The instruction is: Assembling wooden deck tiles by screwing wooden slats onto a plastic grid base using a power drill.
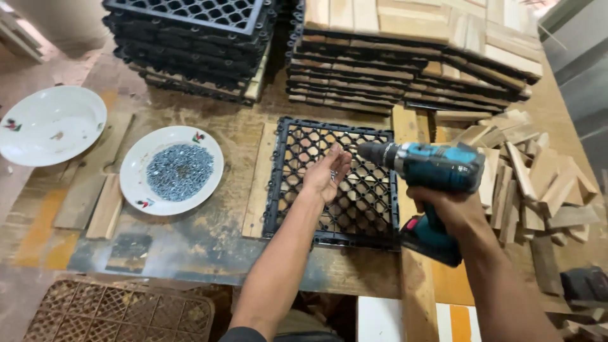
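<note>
My right hand (447, 209) grips a teal and black cordless drill (430, 170), its chuck pointing left over a black plastic grid tile base (297, 183) that lies on the wooden bench. My left hand (324, 176) hovers over the grid with the palm turned up and fingers loosely curled around a few small screws near the drill's tip. A white plate (140, 166) heaped with grey screws sits to the left of the grid.
An empty white plate (50, 123) lies at far left. Stacks of black grid bases (190, 47) and finished wooden tiles (411, 57) stand at the back. Loose short wood slats (538, 183) pile up on the right. A brown grid (120, 313) lies below the bench.
</note>
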